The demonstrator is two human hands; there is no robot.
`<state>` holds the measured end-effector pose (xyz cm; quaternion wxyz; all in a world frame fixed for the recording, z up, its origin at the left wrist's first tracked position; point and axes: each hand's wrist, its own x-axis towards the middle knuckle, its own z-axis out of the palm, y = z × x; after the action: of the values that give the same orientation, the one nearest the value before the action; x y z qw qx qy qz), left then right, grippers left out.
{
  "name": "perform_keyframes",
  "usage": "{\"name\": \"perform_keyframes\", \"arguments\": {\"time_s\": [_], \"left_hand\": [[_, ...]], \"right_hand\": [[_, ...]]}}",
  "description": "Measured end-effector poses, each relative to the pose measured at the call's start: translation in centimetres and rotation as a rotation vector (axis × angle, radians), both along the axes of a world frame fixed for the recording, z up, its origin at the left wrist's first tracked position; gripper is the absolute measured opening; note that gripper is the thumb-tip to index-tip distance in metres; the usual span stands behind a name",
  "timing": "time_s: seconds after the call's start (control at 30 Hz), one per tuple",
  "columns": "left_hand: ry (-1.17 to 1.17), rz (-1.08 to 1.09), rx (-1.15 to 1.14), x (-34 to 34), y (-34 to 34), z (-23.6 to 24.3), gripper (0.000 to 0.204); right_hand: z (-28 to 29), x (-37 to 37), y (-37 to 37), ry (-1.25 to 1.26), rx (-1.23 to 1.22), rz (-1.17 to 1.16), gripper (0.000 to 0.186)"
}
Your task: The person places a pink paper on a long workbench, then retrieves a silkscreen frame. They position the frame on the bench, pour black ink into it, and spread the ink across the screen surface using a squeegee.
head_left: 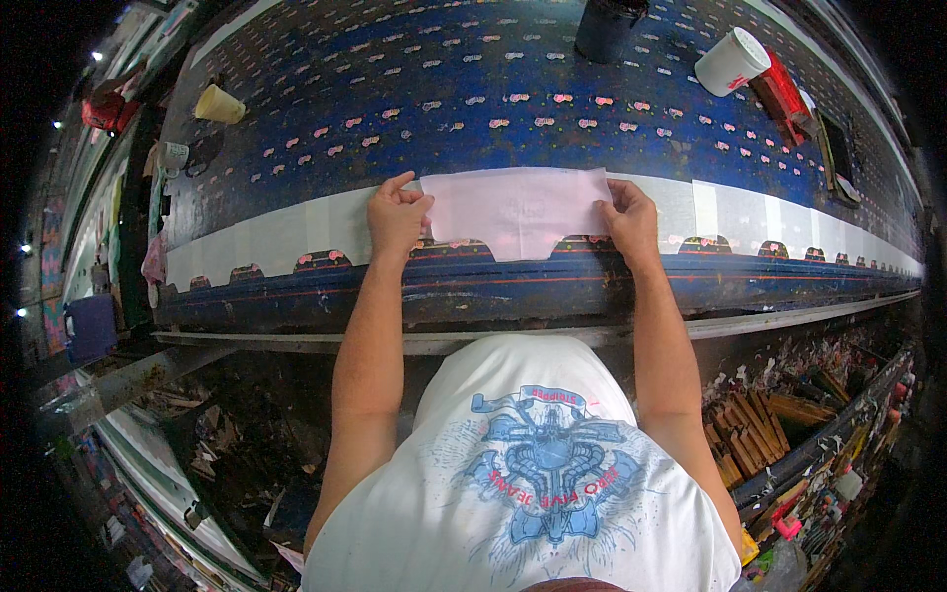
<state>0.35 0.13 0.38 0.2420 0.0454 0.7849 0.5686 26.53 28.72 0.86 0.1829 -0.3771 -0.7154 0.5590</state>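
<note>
A pale pink cut cloth piece (518,202), wide at the top with a narrow tab at the bottom middle, lies spread over the near edge of a long blue printing table (395,138). My left hand (398,215) has its fingers curled at the cloth's left edge, thumb against it. At the right edge, my right hand (629,219) pinches the cloth between thumb and fingers. White cut pieces of the same outline run in a row to both sides, such as one (725,222) right of my right hand. The cloth hides whatever lies directly beneath it.
Farther back on the table stand a dark bucket (609,32), a white tub (732,62) beside a red object (779,97), and a yellowish cup (219,105). A frame (838,153) lies at the right. Wooden pieces (755,434) fill space below the table's metal edge.
</note>
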Motion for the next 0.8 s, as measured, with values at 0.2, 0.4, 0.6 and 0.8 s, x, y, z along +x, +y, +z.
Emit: {"name": "perform_keyframes", "arguments": {"time_s": [0.2,0.4,0.6,0.8], "left_hand": [[-0.003,-0.002,-0.013,-0.2,-0.1,-0.3,0.061],[-0.017,-0.005,0.026,-0.2,-0.1,-0.4,0.062],[-0.006,0.011,0.038,0.2,0.0,0.1,0.062],[0.04,0.002,0.03,0.5,0.1,1.1,0.058]], "right_hand": [[0.0,-0.1,0.0,-0.008,-0.019,-0.005,0.032],[-0.3,0.0,-0.1,0.043,-0.004,-0.011,0.032],[0.7,-0.1,-0.5,0.003,-0.022,-0.037,0.032],[-0.9,0.4,0.1,0.029,0.038,-0.029,0.031]]}}
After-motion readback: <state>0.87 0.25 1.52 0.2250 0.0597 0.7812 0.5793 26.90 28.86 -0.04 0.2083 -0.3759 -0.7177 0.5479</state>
